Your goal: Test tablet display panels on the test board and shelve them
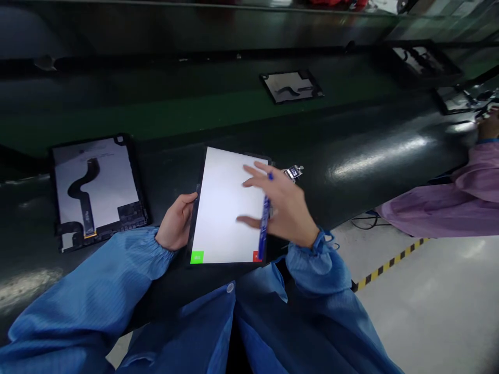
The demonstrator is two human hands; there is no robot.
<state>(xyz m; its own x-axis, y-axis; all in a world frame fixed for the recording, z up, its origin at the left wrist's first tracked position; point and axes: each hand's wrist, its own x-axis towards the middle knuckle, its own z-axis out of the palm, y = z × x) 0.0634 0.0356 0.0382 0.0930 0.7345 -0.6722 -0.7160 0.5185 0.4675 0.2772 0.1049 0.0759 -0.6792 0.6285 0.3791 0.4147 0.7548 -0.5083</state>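
The right grip (287, 206) is blurred, the green label (197, 257) too small to read, a co-worker (429, 208) cropped.

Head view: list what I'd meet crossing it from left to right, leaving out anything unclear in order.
Grey-backed panel, left hand, white-lit screen, right hand, dark tray, co-worker's hand.
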